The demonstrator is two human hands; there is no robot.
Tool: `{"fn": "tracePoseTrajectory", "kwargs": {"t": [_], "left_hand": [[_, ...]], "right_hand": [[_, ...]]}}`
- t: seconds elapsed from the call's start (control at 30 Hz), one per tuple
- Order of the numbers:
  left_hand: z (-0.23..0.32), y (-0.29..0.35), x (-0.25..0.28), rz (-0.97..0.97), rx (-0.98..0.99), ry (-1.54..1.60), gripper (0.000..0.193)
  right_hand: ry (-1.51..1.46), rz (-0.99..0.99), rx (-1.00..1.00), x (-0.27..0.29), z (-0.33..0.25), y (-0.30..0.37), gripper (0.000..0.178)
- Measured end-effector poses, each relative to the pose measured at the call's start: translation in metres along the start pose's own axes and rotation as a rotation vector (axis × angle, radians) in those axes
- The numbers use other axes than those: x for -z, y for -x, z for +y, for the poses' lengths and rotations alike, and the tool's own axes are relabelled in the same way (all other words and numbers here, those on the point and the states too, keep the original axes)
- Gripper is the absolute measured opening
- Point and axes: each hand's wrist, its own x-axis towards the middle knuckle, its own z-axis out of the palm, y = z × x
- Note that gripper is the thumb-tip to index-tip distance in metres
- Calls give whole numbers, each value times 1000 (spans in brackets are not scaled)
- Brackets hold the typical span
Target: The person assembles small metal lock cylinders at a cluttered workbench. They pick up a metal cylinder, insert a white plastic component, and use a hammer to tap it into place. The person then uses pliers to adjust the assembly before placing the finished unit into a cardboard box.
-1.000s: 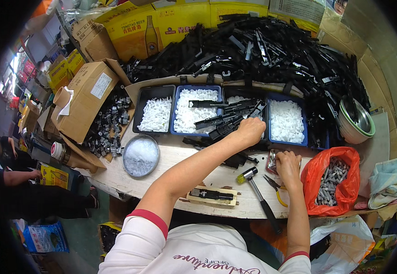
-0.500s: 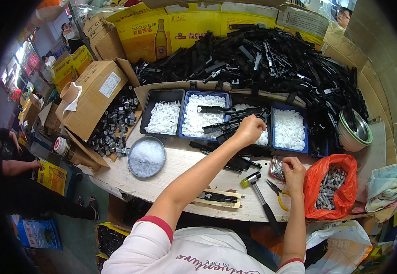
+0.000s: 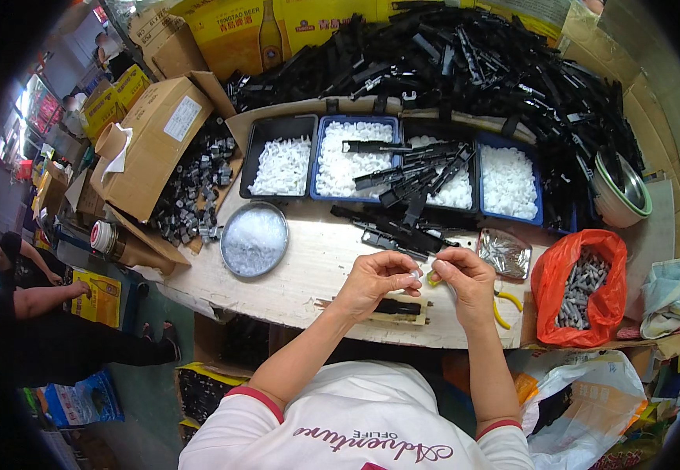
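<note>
Lying in the shallow box [image 3: 529, 258]: slim silvery pins [image 3: 503, 252]

Between your left hand [image 3: 373, 283] and your body, a long black part [image 3: 399, 306] lies flat, lengthwise from left to right, in a pale wooden holder [image 3: 423, 316]. A small pale piece [image 3: 416, 274] shows at your left fingertips, too tiny to identify.

The left hand [image 3: 379, 282] and right hand [image 3: 467, 283] are close together above the tabletop [image 3: 316, 258], fingertips [image 3: 410, 281] bent inward; anything pinched there is too small to tell. Beneath them, a black part [image 3: 397, 307] lies on a wooden fixture [image 3: 422, 319]. Yellow-handled pliers [image 3: 499, 314] lie near a red bag [image 3: 547, 291] of grey pieces [image 3: 582, 294]. Four trays [image 3: 281, 128] of white pieces [image 3: 351, 157] stand beyond.
</note>
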Motion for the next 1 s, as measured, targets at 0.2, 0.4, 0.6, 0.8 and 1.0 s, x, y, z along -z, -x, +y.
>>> {"fn": "tracePoseTrajectory", "kwargs": {"t": [0.2, 0.4, 0.6, 0.8, 1.0], "left_hand": [[-8, 19, 4, -2, -110, 14, 12], [-9, 25, 8, 3, -81, 50, 12], [-4, 33, 14, -1, 65, 31, 14], [4, 43, 13, -6, 70, -69, 19], [4, 45, 13, -11, 68, -123, 19]], "right_hand": [[-53, -22, -49, -19, 9, 5, 15], [33, -47, 69, -28, 5, 12, 12], [169, -106, 96, -29, 15, 16, 10], [240, -118, 139, -30, 17, 17, 10], [344, -171, 228, -27, 18, 18, 10]]}}
